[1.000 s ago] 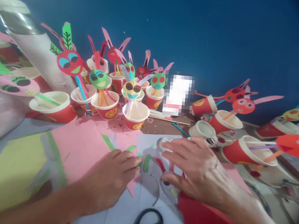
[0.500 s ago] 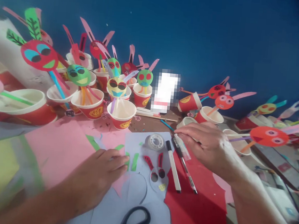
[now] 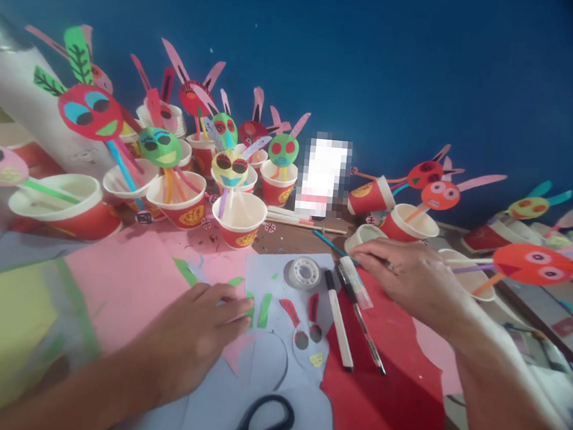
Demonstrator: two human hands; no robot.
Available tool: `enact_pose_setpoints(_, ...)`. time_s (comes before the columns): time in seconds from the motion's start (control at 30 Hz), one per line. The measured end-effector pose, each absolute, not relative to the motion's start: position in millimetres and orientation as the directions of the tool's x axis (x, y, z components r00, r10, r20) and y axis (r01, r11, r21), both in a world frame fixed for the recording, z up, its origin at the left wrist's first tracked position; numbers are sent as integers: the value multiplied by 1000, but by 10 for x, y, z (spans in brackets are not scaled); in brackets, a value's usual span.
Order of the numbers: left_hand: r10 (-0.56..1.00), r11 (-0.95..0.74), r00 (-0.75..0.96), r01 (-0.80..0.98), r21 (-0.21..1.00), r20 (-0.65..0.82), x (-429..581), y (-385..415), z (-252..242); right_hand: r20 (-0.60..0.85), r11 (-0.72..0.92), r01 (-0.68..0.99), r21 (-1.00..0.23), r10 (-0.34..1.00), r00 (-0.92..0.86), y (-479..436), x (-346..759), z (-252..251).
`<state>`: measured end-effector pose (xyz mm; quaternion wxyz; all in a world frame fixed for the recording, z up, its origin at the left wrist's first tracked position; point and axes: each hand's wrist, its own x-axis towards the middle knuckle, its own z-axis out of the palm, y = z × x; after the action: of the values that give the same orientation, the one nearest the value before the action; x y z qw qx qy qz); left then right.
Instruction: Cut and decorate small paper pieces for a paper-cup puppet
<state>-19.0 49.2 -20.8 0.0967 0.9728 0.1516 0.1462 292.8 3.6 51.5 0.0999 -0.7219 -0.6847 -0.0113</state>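
Observation:
My left hand (image 3: 200, 334) rests on the papers with its fingers loosely bent, tips beside short green paper strips (image 3: 265, 311). No object shows in it. My right hand (image 3: 406, 272) reaches over the red paper (image 3: 380, 410), fingers stretched forward and tips at a small white round-rimmed container (image 3: 365, 236); its palm side is hidden. Below those fingertips lie a clear-capped pen (image 3: 355, 282), a black pen (image 3: 370, 341) and a white marker (image 3: 339, 327). Between my hands lies a pale paper face (image 3: 308, 355) with red ears, near a tape roll (image 3: 305, 272).
Black-handled scissors (image 3: 266, 421) lie at the front edge. Red and white paper cups (image 3: 238, 219) with paper puppets line the back, near a blurred bright screen (image 3: 324, 178). Pink paper (image 3: 115, 280) and yellow paper (image 3: 1, 324) lie left. A blue stick (image 3: 328, 241) lies behind the pens.
The view has shifted slightly, so most things appear further right. My right fingertips have moved a little right, away from the pen caps to the small white container. My left hand stays put.

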Motion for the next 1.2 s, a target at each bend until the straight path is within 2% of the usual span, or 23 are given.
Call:
enact_pose_setpoints(0.17,325,-933,904,258,250,278,-188,509,-190,101,-115,993,-39,988,118,56,2963,483)
enact_pose_setpoints(0.4,321,-930,922,263,257,217,-171,505,-102,83,-143,989,20,987,141,81,2967,483)
enact_pose_setpoints(0.6,326,-932,918,273,237,224,-165,479,-69,-41,-191,957,217,978,204,81,2959,483)
enact_pose_setpoints(0.93,354,-911,905,278,303,234,-160,490,-75,-152,-80,965,251,981,121,112,2958,306)
enact_pose_setpoints(1.2,386,-894,890,295,337,244,-165,488,-138,-190,-115,951,288,966,175,78,2954,357)
